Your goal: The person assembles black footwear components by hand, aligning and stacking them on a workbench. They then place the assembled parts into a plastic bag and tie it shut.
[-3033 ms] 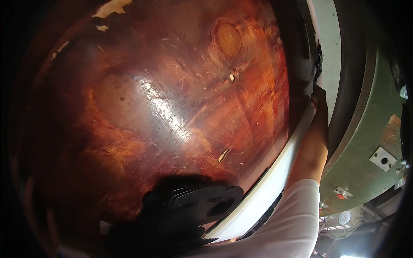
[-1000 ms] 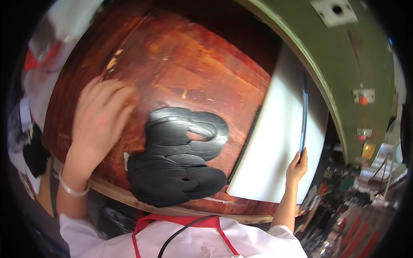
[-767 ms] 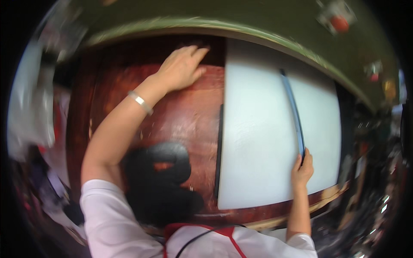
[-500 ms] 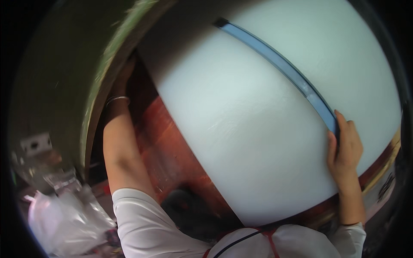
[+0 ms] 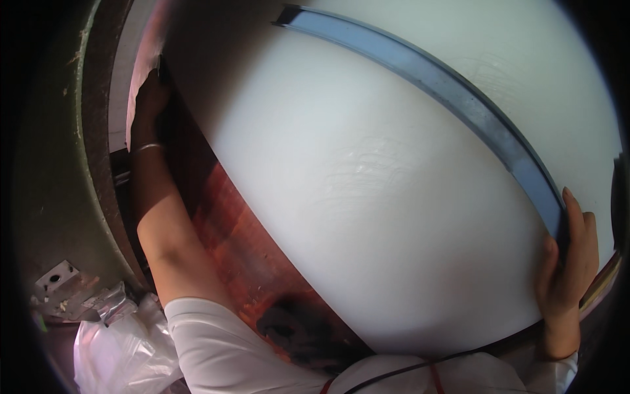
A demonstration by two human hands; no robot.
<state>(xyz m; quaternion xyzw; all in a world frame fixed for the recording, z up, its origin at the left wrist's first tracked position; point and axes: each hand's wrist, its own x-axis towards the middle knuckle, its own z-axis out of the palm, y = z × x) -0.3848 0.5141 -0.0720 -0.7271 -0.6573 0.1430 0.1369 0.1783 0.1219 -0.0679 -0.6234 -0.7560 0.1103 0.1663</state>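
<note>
A long blue-grey channel strip (image 5: 453, 92) with raised edges lies across a large white sheet (image 5: 315, 197), curving in the wide view. At its near right end my right hand (image 5: 569, 262) grips it, thumb on one side and fingers on the other. My left arm reaches far forward along the left side, past the white sheet's edge. There my left hand (image 5: 151, 102) is in deep shadow, beside a thin pinkish-white sheet (image 5: 139, 79). Its fingers are too dark to make out.
Under the white sheet is a reddish-brown surface (image 5: 230, 223), with a black object (image 5: 295, 325) on it near my body. A dark green machine-like wall (image 5: 52, 164) curves along the left. Clear plastic bags (image 5: 125, 351) and a metal bracket (image 5: 58, 279) are at lower left.
The view has shifted, and the strip's near end and my right hand now appear lower and farther right. Beside my left hand the pinkish-white sheet has come into sight. My right hand keeps its grip.
</note>
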